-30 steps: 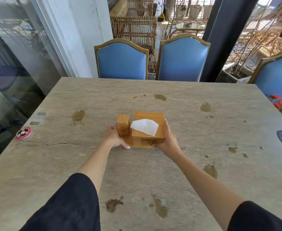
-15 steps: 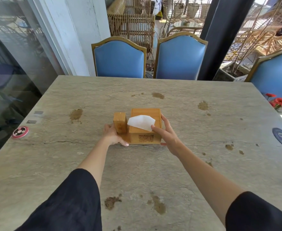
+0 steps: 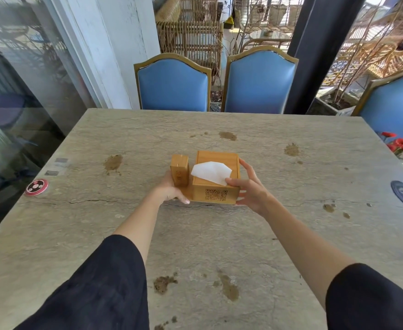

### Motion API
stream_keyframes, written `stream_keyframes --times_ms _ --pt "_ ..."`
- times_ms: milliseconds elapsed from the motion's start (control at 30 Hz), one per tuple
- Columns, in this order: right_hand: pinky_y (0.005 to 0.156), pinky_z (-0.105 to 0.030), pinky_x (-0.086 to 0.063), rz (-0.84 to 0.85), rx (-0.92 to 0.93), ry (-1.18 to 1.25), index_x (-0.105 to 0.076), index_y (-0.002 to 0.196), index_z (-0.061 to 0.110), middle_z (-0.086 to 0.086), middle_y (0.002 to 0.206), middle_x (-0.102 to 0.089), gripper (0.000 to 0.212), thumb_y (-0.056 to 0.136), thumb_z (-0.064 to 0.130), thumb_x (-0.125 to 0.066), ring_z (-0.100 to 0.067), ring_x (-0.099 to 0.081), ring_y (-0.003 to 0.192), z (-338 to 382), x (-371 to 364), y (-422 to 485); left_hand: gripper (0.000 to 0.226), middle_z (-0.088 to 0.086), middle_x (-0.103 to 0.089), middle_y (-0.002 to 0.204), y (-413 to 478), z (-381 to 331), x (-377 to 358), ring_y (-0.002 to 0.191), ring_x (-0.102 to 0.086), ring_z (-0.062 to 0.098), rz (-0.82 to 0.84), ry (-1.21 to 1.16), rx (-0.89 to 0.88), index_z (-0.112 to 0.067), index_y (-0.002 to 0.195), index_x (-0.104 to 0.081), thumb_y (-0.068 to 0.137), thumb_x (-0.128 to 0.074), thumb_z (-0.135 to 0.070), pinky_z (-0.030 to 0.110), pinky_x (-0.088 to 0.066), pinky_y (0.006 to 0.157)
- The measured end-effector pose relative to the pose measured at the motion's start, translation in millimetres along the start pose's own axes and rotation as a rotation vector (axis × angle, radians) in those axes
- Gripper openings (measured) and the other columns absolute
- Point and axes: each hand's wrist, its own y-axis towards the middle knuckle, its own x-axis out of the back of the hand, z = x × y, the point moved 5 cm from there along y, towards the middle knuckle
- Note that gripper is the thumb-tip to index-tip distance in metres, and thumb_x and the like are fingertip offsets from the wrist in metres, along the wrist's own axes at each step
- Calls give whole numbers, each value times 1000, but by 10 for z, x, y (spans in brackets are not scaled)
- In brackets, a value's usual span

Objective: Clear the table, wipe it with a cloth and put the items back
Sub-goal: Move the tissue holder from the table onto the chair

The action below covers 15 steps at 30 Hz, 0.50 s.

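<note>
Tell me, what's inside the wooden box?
A white tissue pokes up through the slot in the top of the box. The lid covers everything else, so any more tissues underneath cannot be seen.

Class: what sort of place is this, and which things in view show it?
Probably a café or restaurant: the tissue box carries a QR code, blue chairs line the stone table, rattan furniture stands outside.

Facing me, two blue chairs (image 3: 173, 85) stand side by side; a third chair (image 3: 390, 106) sits at my right, red flowers (image 3: 401, 144) just before it, wicker furniture (image 3: 191, 36) beyond.
</note>
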Motion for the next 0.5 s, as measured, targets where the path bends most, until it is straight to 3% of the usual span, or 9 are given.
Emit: stream_keyframes --times_ms 100,267,400,500 --pt "71 -44 -55 19 3 -22 -35 133 55 -14 125 -55 79 79 13 -75 -37 -60 104 55 -2 -13 119 3 -55 126 -93 -53 -8 120 -50 23 -13 -18 -36 -17 137 -29 38 -94 -11 42 -44 100" --pt "85 -54 -52 -12 -5 -77 -30 136 53 -11 119 -54 78 83 7 -66 -35 -57 103 89 53 -77 115 -6 -51 126 -288 -130 -90 118 -47 13 -16 102 -143 -18 136 -34 39 -95 -24 36 -38 104" --pt "72 -44 -53 17 -21 -79 -19 139 54 -9 123 -48 90 81 1 -63 -31 -54 102 63 114 -177 124 -11 -54 126 -196 -79 -152 120 -52 17 -29 215 -150 -33 130 -35 20 -87 -60 45 -41 103" --pt "78 -48 -54 99 -29 -129 -9 140 58 -3 130 -42 110 72 -4 -69 -32 -52 113 70 185 -295 123 -13 -53 128 -212 -97 -188 123 -50 20 -36 318 -136 -41 129 -32 19 -79 -70 51 -35 104"
